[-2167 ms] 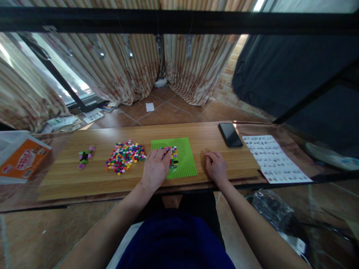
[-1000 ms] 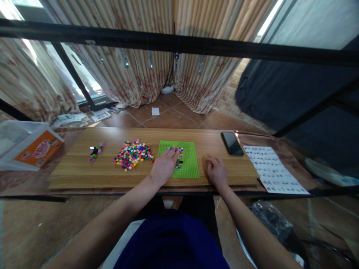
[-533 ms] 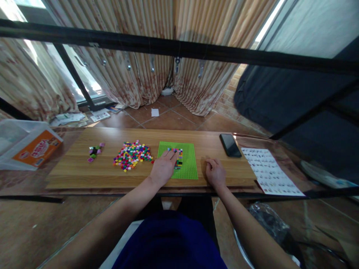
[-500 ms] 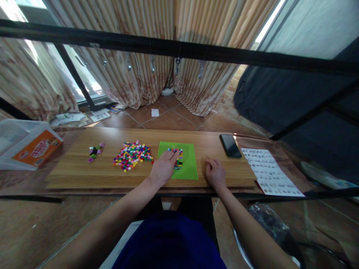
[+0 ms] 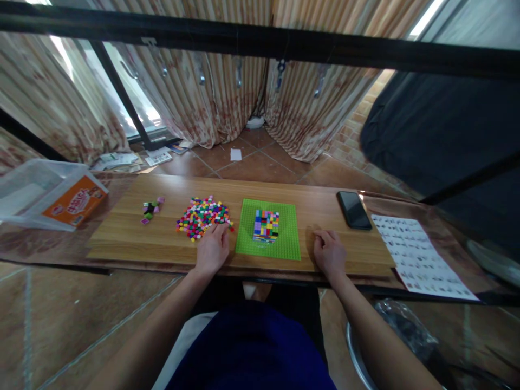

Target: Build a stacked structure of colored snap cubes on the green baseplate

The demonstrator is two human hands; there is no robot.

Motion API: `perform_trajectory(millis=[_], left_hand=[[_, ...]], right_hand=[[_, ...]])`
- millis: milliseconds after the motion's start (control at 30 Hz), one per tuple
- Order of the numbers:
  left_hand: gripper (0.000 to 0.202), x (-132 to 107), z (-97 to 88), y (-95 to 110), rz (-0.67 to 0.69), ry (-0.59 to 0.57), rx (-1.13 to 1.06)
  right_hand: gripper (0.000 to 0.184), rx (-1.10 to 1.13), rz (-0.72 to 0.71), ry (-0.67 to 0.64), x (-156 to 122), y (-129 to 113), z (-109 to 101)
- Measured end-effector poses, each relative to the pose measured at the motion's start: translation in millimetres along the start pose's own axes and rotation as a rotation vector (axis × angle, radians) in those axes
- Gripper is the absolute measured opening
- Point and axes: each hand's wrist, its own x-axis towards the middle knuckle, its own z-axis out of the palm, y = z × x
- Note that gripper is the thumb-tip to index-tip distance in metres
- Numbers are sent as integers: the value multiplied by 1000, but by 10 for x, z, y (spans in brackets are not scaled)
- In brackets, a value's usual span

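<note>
A green studded baseplate [image 5: 284,244] lies on a wooden board [image 5: 122,238], with a small block of mixed-coloured bricks [image 5: 266,225] pressed onto its middle. Left of the plate is a heap of small coloured bricks [image 5: 201,215]. My left hand [image 5: 212,249] rests on the board at the heap's near right edge, fingers curled down toward the bricks; whether it holds one is hidden. My right hand [image 5: 330,253] lies on the board right of the plate, fingers loosely curled, nothing visible in it.
A few purple, green and black bricks [image 5: 150,209] sit apart at the left. A black phone [image 5: 353,209] lies at the board's right end, a printed sheet [image 5: 418,255] beyond it. A clear box with an orange carton [image 5: 73,201] stands far left.
My left hand has come off the baseplate and moved left to the edge of the brick heap, uncovering the built block. The right hand has stayed put. The camera view has shifted.
</note>
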Motion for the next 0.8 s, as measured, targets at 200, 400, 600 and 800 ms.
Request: perform_trajectory(millis=[200, 400, 600, 800], left_hand=[[23, 196, 30, 78, -5, -45, 133], [21, 284, 37, 77, -4, -107, 211], [25, 215, 54, 3, 20, -121, 197], [21, 139, 9, -12, 2, -90, 132]], right_hand=[[26, 0, 5, 7, -10, 4, 6], [26, -4, 4, -4, 1, -11, -21], [26, -6, 10, -1, -2, -27, -28], [26, -15, 17, 7, -4, -34, -26]])
